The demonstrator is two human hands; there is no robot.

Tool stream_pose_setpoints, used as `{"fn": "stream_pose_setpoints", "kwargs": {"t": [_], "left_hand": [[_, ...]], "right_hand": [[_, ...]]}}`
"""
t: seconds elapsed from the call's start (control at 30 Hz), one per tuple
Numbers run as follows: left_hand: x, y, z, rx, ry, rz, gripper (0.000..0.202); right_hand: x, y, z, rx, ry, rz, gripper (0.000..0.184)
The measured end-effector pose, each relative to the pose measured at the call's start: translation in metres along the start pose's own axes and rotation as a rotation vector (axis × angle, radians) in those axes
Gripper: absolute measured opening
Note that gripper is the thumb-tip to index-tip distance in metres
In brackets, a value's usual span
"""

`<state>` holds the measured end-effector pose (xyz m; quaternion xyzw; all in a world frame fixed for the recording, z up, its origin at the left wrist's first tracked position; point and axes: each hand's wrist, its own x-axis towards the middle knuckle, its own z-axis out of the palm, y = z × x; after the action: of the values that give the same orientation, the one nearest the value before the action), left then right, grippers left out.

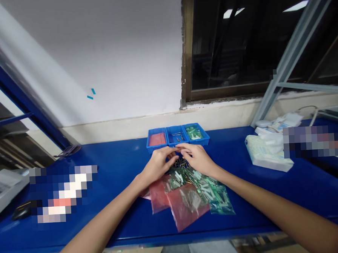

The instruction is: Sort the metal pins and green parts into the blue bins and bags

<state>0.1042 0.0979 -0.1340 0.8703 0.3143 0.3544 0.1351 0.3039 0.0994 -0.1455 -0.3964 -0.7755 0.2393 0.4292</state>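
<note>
Two hands meet at the middle of the blue worktop [109,171], fingertips drawn together over a small heap of loose metal pins [180,164]. The left hand [157,165] curls with thumb and forefinger closed toward the right hand [196,157], and both seem to pinch something tiny between them; what it is, is too small to tell. Just below the wrists lie several small bags, red bags [181,205] nearer the body and green bags [215,194] to the right, overlapping one another, with pale parts inside. Just beyond the fingers stand three blue trays side by side: the left tray [157,139] holds red material, the middle tray [175,136] a few metal pieces, the right tray [194,133] greenish bags. By the look of it the sorting is at an early stage: the middle tray holds little, while the heap and most bags remain on the worktop. Further right rests a white tissue pack [265,153]; at the far left, a dark computer mouse [22,210].
</note>
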Motion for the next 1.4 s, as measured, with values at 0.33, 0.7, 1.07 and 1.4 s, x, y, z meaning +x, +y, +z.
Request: {"fn": "stream_pose_setpoints", "kwargs": {"t": [0.33, 0.7, 1.07, 1.4], "left_hand": [[0.003, 0.011, -0.003, -0.056, 0.08, -0.039, 0.018], [0.005, -0.013, -0.013, 0.165, 0.232, 0.008, 0.02], [0.006, -0.044, -0.011, 0.515, 0.07, 0.061, 0.027], [0.022, -0.053, -0.004, 0.213, 0.093, -0.045, 0.019]], "right_hand": [[-0.002, -0.009, -0.002, 0.044, -0.091, 0.046, 0.012], [0.027, 0.002, -0.023, -0.673, 0.086, -0.133, 0.027], [0.013, 0.027, -0.029, -0.792, 0.046, -0.203, 0.024], [0.017, 0.04, -0.034, -0.722, 0.051, -0.233, 0.023]]}}
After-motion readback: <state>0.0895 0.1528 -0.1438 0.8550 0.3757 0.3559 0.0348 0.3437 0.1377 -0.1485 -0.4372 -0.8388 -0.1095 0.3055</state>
